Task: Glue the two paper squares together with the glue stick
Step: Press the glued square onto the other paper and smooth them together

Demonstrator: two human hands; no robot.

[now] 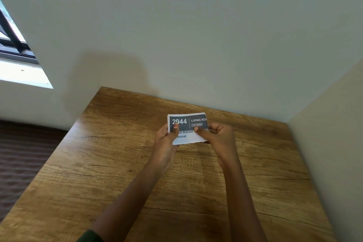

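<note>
A torn piece of printed paper, dark grey at the top with white text "2944" and white below, is held up above the wooden table. My left hand pinches its left edge, thumb on the front. My right hand pinches its right side, thumb on the front and fingers curled behind. I cannot tell whether a second paper lies behind the first. No glue stick is in view.
The table stands in a corner, with a pale wall behind and another wall to the right. A window is at the far left. Dark carpet lies left of the table.
</note>
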